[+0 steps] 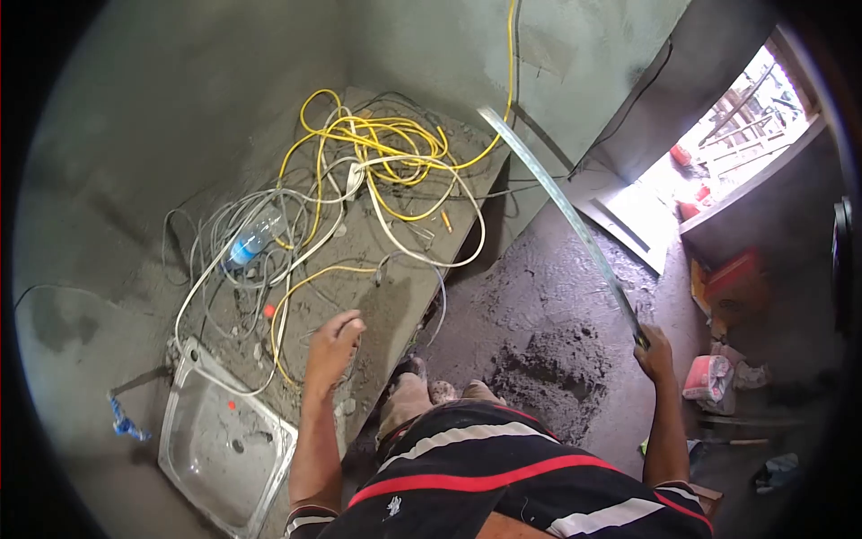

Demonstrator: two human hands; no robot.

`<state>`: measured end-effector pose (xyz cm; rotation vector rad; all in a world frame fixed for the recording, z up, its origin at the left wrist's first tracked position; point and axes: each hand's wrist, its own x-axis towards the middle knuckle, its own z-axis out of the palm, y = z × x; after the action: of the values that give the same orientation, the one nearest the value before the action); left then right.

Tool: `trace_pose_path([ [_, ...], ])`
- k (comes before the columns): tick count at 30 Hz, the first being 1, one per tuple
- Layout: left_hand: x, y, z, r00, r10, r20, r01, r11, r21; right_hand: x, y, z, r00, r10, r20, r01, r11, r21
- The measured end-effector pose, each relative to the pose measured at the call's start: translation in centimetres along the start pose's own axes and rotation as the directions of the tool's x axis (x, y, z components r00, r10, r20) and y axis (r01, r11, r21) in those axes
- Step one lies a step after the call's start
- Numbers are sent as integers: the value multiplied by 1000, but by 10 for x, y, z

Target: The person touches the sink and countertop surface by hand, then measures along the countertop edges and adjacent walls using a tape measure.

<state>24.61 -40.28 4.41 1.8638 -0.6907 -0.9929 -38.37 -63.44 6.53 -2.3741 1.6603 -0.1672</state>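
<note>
My right hand is closed round the lower end of a long metal straightedge, which slants up and to the left in front of the wall. Over the edge of the grey counter hovers my left hand, its fingers bent together; whether anything small is between them is hidden. Yellow cable and white cable lie tangled on the counter beyond that hand. Among the loops rests a plastic bottle with a blue label.
A steel sink lies at the lower left. Wet mortar is spread on the floor ahead. To the right are a red container, a pink-and-white bag and a bright doorway opening. A white board lies near the doorway.
</note>
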Motion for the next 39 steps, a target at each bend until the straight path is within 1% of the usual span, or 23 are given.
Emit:
trace_pose_path([
  [1, 9, -4, -7, 998, -21, -62, 19, 999, -27, -18, 21, 4, 999, 20, -33, -21, 999, -30],
  [2, 21, -7, -12, 998, -22, -52, 19, 999, -44, -35, 42, 12, 997, 34, -65, -38, 997, -60],
  [4, 42, -14, -17, 970, 124, -211, -120, 992, 29, -68, 65, 16, 981, 193, -16, -193, 973, -128],
  [5, 51, -12, -15, 930, 245, -276, -219, 968, 121, -80, 67, 18, 982, 189, -14, -189, 972, -141],
  [6, 61, -11, -16, 932, 234, -278, -210, 971, 112, -91, 68, 20, 985, 172, -35, -175, 968, -179],
  [8, 79, -10, -16, 855, 413, -313, -270, 871, 412, -88, 64, 20, 987, 151, -45, -158, 963, -220],
  [9, 86, -17, -15, 857, 407, -315, -263, 873, 411, -82, 59, 22, 985, 165, -48, -171, 966, -194],
  [11, 108, -29, -14, 735, 598, -319, -322, 723, 612, -56, 51, 26, 984, 168, -58, -175, 972, -159],
  [13, 117, -31, -13, 746, 585, -317, -286, 712, 641, -13, 46, 25, 992, 125, 32, -118, 980, -159],
  [15, 120, -41, -7, 765, 560, -318, -240, 706, 666, 36, 19, 19, 988, 139, 64, -127, 978, -165],
  [17, 122, -50, -1, 713, 634, -301, -202, 596, 777, 95, 11, 13, 987, 128, 96, -110, 979, -171],
  [19, 119, -55, 3, 720, 628, -296, -181, 581, 793, 140, 5, 21, 997, -10, 83, 29, 972, -234],
  [20, 120, -56, 4, 724, 630, -280, -181, 565, 805, 162, -3, 21, 996, -20, 85, 39, 974, -222],
  [23, 123, -57, 7, 710, 646, -281, -160, 536, 829, 223, -74, 1, 993, -46, 108, 72, 966, -248],
  [25, 123, -56, 8, 722, 630, -288, -153, 550, 821, 260, -107, -5, 983, -58, 175, 102, 961, -258],
  [26, 123, -56, 9, 722, 628, -289, -146, 547, 824, 281, -109, 5, 978, -121, 173, 162, 955, -248],
  [28, 125, -56, 9, 707, 645, -290, -151, 538, 829, 308, -155, -1, 978, -131, 162, 171, 951, -259],
  [31, 125, -56, 10, 710, 638, -296, -133, 535, 834, 347, -190, 9, 976, -175, 128, 207, 927, -314],
  [33, 123, -52, 10, 709, 635, -305, -127, 541, 832, 372, -205, 18, 967, -241, 81, 254, 896, -364],
  [35, 123, -51, 12, 712, 634, -302, -136, 546, 826, 392, -216, 26, 947, -321, 19, 306, 881, -360],
  [37, 125, -53, 13, 712, 624, -322, -144, 578, 803, 416, -220, 37, 945, -326, 34, 312, 865, -393],
  [38, 126, -54, 13, 712, 631, -308, -166, 578, 799, 423, -224, 40, 941, -336, 32, 322, 868, -378],
  [39, 126, -55, 13, 713, 628, -311, -147, 568, 810, 429, -230, 42, 937, -347, 30, 334, 870, -363],
])
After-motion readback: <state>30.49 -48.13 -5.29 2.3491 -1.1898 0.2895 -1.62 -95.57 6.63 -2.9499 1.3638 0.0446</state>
